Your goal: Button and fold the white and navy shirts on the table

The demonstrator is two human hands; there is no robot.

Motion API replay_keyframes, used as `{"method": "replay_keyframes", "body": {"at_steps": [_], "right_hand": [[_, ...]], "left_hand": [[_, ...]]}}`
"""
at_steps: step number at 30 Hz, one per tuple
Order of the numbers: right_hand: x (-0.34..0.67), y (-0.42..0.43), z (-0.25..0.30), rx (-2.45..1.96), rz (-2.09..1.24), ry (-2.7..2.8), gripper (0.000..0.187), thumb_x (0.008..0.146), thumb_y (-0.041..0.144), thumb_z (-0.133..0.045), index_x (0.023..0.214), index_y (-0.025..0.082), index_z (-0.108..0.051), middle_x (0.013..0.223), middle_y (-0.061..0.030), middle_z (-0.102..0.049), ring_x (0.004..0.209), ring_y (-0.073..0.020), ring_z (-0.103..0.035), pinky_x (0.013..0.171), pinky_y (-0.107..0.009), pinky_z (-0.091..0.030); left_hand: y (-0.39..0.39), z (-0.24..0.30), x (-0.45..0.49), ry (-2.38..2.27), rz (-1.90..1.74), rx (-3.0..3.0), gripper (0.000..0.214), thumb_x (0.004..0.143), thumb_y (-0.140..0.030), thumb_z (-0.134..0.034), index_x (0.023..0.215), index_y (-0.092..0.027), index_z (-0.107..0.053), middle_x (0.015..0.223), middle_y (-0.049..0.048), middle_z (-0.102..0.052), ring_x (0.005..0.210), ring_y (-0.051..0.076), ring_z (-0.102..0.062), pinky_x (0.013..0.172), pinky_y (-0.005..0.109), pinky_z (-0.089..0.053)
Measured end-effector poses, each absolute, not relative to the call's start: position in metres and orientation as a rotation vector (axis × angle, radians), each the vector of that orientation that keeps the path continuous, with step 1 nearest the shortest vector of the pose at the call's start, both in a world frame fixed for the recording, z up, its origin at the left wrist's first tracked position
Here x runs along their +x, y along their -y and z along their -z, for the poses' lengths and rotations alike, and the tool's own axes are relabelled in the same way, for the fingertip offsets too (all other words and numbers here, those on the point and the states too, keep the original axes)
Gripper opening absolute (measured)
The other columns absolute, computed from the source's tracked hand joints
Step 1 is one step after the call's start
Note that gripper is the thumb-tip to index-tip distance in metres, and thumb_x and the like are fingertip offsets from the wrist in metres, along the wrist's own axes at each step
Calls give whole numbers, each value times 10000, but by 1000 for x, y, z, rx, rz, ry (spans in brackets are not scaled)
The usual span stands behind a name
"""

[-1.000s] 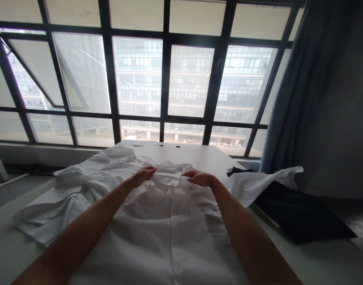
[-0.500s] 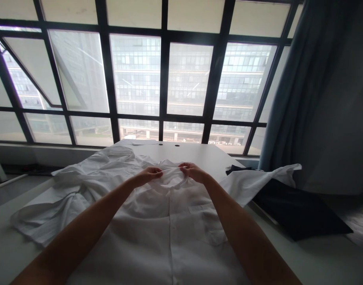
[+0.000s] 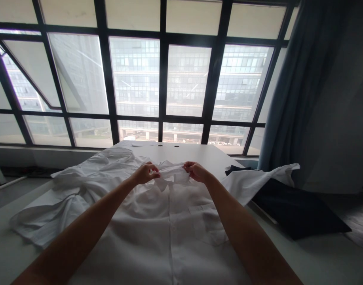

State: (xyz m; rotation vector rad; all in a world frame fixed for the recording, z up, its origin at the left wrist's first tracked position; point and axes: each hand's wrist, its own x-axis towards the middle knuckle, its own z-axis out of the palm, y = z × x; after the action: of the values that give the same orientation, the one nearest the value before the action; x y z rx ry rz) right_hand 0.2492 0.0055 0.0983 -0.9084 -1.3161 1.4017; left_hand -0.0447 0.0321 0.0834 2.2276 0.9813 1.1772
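The collar (image 3: 173, 171) of the white shirt (image 3: 145, 233) spans the gap between the two hands' fingers, with the shirt front spread on the bench (image 3: 199, 152) on the near side of them. The left hand (image 3: 145, 173) pinches one end, fingers curled; the right hand (image 3: 196, 171) pinches the other, both forearms reaching forward and converging.
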Motion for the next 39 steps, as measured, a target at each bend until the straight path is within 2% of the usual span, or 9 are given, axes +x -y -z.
{"method": "replay_keyframes", "body": {"at_steps": [4,12,15,18,21,24,27,33,39], "right_hand": [[248,-8,-100,-915,-1361,1227,224,534,65,-592,713,151,-696,713,-28,-616,637,-122,-520,553,-212,-426],[250,-8,-100,-1010,-1280,1337,374,615,108,-554,924,132,-762,805,-67,-689,646,-145,-559,596,-251,-455],[247,-9,-96,-1297,-993,1469,277,682,122,-555,858,139,-768,793,-86,-699,669,-179,-573,604,-277,-450],[234,-3,-98,-1567,-421,1687,165,713,97,-613,755,159,-759,823,-114,-701,803,-223,-597,720,-310,-462],[210,12,-107,-1463,54,1872,164,763,86,-635,827,168,-762,940,-122,-702,942,-237,-588,825,-321,-441],[181,30,-115,-1304,-16,2067,135,863,220,-635,903,171,-754,909,-91,-711,787,-192,-601,703,-279,-426],[159,42,-116,-1324,-134,2147,234,895,366,-638,873,162,-752,773,-76,-698,625,-166,-574,594,-267,-365],[149,46,-107,-1363,-89,2171,214,914,278,-586,930,151,-757,763,-98,-703,616,-184,-588,579,-274,-341],[145,47,-103,-1401,-43,2197,173,870,231,-599,915,163,-752,799,-100,-712,653,-191,-597,591,-267,-346]], "left_hand": [[-41,-71,-44,-1070,-1218,2095,273,561,-373,-895,667,-189,-723,748,64,-636,707,211,-578,680,285,-449],[-49,-58,-39,-888,-1096,1674,515,589,-399,-887,993,-126,-719,807,66,-720,770,215,-641,708,307,-474],[-44,-65,-44,-800,-1053,1566,591,533,-350,-927,1039,-130,-715,842,67,-737,767,192,-646,745,324,-486],[-38,-72,-44,-735,-1059,1525,573,494,-303,-947,995,-132,-729,817,59,-727,755,182,-647,751,329,-497],[-32,-76,-39,-713,-1083,1552,535,532,-302,-932,1001,-136,-735,775,44,-702,682,158,-622,669,299,-484],[-26,-79,-35,-704,-1085,1595,550,565,-313,-918,1048,-132,-727,780,47,-699,660,144,-610,647,289,-480],[-22,-83,-35,-686,-1071,1611,559,585,-354,-914,1065,-135,-728,791,51,-701,671,141,-611,683,305,-498],[-19,-87,-34,-743,-1082,1528,535,615,-503,-877,976,-132,-746,852,73,-698,727,157,-625,721,320,-511],[-22,-89,-29,-808,-1086,1397,496,540,-413,-933,895,-126,-740,825,54,-684,721,151,-618,719,307,-497]]}}
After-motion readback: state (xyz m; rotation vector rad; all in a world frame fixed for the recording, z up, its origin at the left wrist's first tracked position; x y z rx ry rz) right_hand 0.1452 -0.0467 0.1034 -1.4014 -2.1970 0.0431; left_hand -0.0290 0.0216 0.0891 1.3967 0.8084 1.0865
